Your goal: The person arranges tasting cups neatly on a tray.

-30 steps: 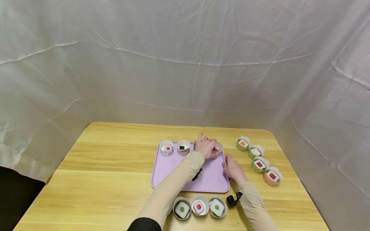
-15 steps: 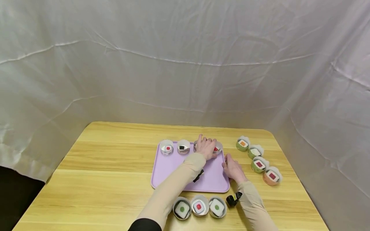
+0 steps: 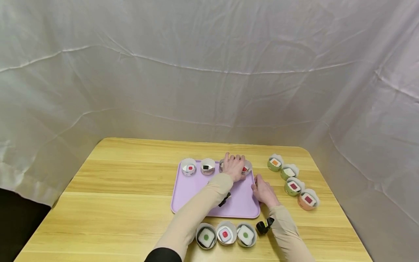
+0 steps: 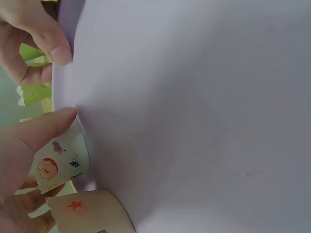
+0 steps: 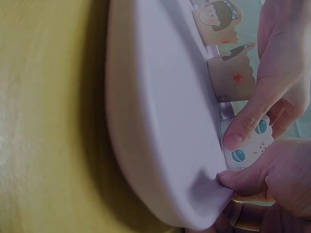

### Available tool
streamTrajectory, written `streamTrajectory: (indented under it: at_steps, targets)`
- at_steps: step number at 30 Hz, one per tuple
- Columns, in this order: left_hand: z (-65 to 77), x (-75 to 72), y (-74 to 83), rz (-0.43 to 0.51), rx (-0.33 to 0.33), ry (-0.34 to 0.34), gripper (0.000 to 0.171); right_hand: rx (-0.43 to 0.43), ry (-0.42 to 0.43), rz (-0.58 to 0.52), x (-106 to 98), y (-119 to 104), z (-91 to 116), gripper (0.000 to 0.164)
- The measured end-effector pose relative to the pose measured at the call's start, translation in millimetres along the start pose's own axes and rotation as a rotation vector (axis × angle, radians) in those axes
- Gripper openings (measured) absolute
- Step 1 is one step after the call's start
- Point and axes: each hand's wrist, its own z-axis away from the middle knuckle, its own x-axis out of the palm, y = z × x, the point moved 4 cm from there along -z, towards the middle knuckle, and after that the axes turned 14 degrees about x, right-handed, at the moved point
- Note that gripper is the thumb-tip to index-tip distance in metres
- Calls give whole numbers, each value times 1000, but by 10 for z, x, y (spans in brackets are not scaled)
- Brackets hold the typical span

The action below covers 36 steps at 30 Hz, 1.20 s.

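My left hand reaches over the far right corner of a lilac tray. It grips a white paper baking cup with a doughnut print, thumb on the near side and fingers behind. Inside that cup a bit of red shows; the hand hides the rest. My right hand holds the tray's right rim, its thumb on top and the other fingers beneath. Left of the gripped cup stand a mostly covered cup, a cup with a black-centred piece and a cup with a red-centred piece.
Right of the tray runs a slanting row of scalloped cups, green and orange, holding white pieces. Several cups, one with a red dot, line the near side. A grey cloth hangs behind the wooden table.
My left hand has shifted very slightly to the right at the cup. The right hand and the tray look the same.
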Motion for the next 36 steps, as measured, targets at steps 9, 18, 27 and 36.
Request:
streamTrajectory:
  at_steps: [9, 18, 27, 36]
  targets:
    - [81, -79, 25, 12, 32, 15, 89, -1, -1, -1, 11, 6, 1, 12]
    - [254, -260, 38, 57, 69, 30, 95, 21, -24, -10, 24, 16, -9, 12]
    - [479, -415, -107, 187, 93, 87, 100, 35, -38, -3, 23, 18, -17, 14]
    - [766, -592, -278, 336, 80, 157, 100, 39, -41, 6, 34, 16, -41, 14]
